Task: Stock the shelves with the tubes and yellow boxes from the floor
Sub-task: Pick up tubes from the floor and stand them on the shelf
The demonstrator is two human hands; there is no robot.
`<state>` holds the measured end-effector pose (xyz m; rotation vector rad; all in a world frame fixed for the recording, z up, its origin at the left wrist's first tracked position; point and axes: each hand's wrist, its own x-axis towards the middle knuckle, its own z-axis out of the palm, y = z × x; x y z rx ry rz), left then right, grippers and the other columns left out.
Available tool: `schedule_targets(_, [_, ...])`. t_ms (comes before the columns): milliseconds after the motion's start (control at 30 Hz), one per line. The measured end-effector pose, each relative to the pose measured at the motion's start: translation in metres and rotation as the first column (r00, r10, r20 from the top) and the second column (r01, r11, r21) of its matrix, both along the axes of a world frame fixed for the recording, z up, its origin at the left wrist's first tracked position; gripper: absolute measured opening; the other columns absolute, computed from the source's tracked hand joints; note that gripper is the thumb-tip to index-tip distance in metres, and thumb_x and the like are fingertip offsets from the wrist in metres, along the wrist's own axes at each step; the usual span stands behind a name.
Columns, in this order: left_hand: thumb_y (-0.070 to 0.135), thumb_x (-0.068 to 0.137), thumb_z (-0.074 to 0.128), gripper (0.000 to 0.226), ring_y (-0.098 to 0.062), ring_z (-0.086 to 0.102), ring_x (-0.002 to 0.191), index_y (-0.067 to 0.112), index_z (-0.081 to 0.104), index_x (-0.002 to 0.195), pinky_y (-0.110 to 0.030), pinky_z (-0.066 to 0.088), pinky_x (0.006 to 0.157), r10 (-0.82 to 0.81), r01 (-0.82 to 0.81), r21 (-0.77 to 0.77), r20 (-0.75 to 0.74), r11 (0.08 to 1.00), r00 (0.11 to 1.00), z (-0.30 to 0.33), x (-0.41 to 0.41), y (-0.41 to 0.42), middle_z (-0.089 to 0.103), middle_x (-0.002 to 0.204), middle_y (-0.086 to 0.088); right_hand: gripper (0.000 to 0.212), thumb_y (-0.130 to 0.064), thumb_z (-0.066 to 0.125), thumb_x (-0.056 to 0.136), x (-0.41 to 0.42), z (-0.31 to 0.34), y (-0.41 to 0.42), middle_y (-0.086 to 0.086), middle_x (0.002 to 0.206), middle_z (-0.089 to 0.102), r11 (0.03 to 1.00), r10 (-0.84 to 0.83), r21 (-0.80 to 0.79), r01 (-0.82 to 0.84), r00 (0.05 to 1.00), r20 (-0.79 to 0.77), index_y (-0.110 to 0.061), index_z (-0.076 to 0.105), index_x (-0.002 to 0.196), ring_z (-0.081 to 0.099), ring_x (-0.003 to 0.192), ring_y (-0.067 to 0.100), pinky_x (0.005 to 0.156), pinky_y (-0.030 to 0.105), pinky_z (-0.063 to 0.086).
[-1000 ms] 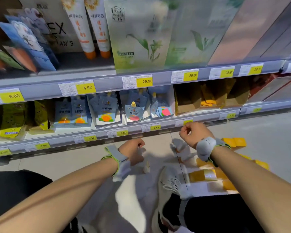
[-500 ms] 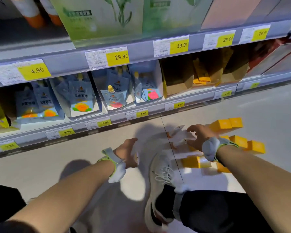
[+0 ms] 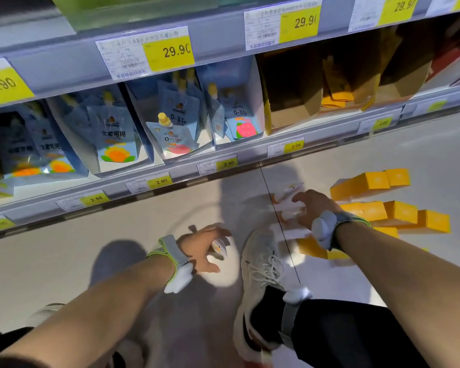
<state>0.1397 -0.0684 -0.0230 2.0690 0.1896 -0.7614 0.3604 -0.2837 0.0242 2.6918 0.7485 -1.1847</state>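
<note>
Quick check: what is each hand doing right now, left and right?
Left hand: fingers curled round a small white tube just above the floor.
Right hand: down on the white tubes on the floor; grip cannot be told.

White tubes [image 3: 290, 205] (orange-capped) lie beside scattered yellow boxes [image 3: 398, 216].

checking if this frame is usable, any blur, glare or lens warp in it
Head view: the shelf edges bow from wide-angle warp; the left hand and the small tube at its fingers are motion-smeared; the right hand over the white tubes is soft too; the yellow boxes stay fairly sharp; a bright patch washes out the floor beside the shoe.
</note>
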Motion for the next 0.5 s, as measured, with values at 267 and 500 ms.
schedule_targets(267, [0.015,0.074,0.077,0.028,-0.008,0.060,0.088,0.014,0.070,0.101,-0.024,0.048,0.083,0.127,-0.133,0.151,0.046,0.979,0.991,0.000,0.008,0.003,0.063,0.088,0.014,0.039,-0.025,0.054,0.092,-0.002,-0.012,0.006,0.006,0.136,0.052,0.994,0.054,-0.100,-0.048,0.997,0.057,-0.019,0.053,0.130,0.049,0.125,0.024,0.098,0.029,0.040])
schedule_targets(500, [0.022,0.078,0.075,0.026,-0.022,0.066,0.085,0.013,0.071,0.103,-0.019,0.045,0.076,0.142,-0.144,0.185,0.026,0.972,0.990,0.020,0.011,0.003,0.071,0.089,-0.006,0.019,-0.028,0.055,0.086,-0.011,0.012,0.026,0.006,0.121,0.062,0.998,0.059,-0.030,-0.057,0.995,0.083,-0.019,0.065,0.099,0.060,0.107,0.026,0.075,0.026,0.041])
